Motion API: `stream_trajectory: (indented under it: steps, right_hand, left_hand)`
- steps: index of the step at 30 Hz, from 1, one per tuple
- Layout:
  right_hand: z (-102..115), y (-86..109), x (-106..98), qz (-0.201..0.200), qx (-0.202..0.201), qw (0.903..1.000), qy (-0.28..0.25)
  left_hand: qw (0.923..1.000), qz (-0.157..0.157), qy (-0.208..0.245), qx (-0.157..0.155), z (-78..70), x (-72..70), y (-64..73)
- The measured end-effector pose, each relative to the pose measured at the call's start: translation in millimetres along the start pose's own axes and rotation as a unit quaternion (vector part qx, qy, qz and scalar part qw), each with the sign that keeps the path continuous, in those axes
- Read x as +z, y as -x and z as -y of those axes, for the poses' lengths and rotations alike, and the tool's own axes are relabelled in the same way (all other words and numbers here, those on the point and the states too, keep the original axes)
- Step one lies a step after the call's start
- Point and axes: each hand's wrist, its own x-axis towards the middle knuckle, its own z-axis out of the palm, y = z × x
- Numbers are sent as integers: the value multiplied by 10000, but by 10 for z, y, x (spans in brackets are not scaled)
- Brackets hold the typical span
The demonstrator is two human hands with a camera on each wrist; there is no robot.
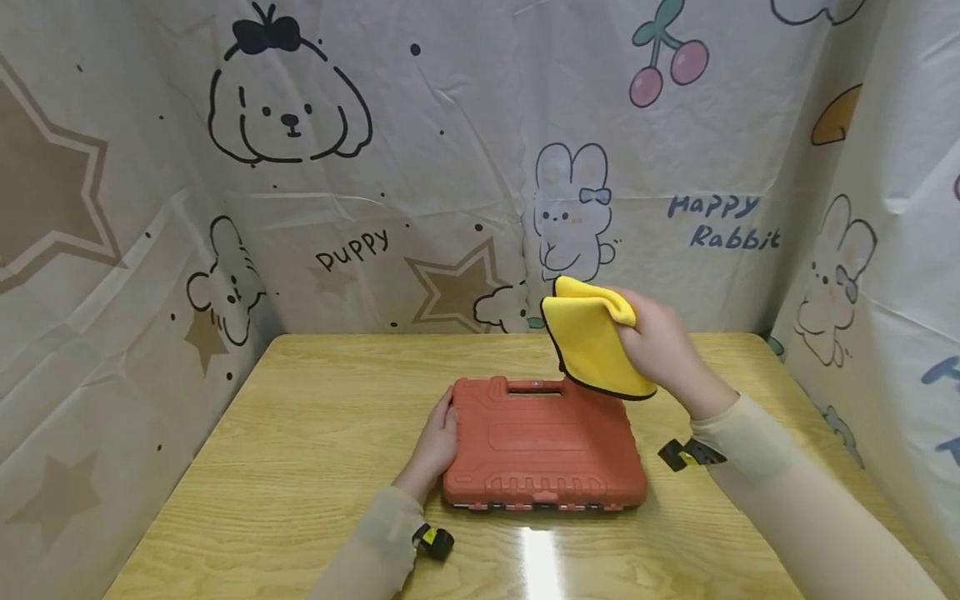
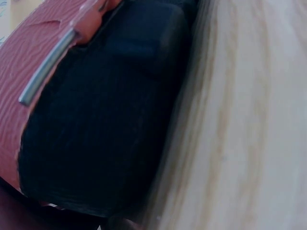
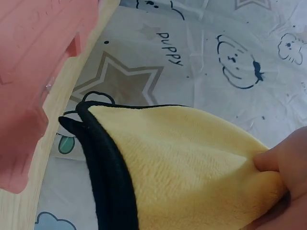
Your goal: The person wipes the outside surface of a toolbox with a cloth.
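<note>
A red plastic carrying case lies flat on the table, its handle slot on the far side. My left hand rests along the case's left side, fingers pointing away from me. Close up in the left wrist view are the case's black lower half and a metal hinge pin. Above the far right part of the case, my right hand grips a folded yellow cloth with black edging. In the right wrist view, the thumb and fingers pinch the cloth at one end while its edge hangs free.
The wooden table extends around the case on all sides. A pale printed curtain with cartoon animals and stars encloses the back and both sides. Each wrist wears a small black camera.
</note>
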Motion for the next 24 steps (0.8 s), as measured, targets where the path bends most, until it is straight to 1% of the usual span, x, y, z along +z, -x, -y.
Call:
stream_trajectory:
  steps: [6,9,12,15,19,23,24]
  right_hand:
    - [-62,-309,152,88,197,9996,-190]
    - [-108,-453,279,141,284,9992,-240]
    - [-143,-571,427,183,268,9991,-257]
    - [-141,-657,566,269,240,9991,-222]
    - [-108,-747,750,510,221,9984,-84]
    - [-69,-811,957,728,9,9973,131]
    - [-58,-819,1010,771,-106,9968,164]
  left_hand:
    - [10000,-5,-25,4,3,-5,-2]
    - [10000,9,-32,-19,11,-8,-4]
    - [10000,-4,-31,-69,20,-1,-11]
    - [9999,8,-75,-95,22,0,-14]
    - [9999,37,-77,-105,23,2,-15]
    - [9999,29,-82,-87,17,3,-13]
    - [9999,30,-89,-82,16,2,-13]
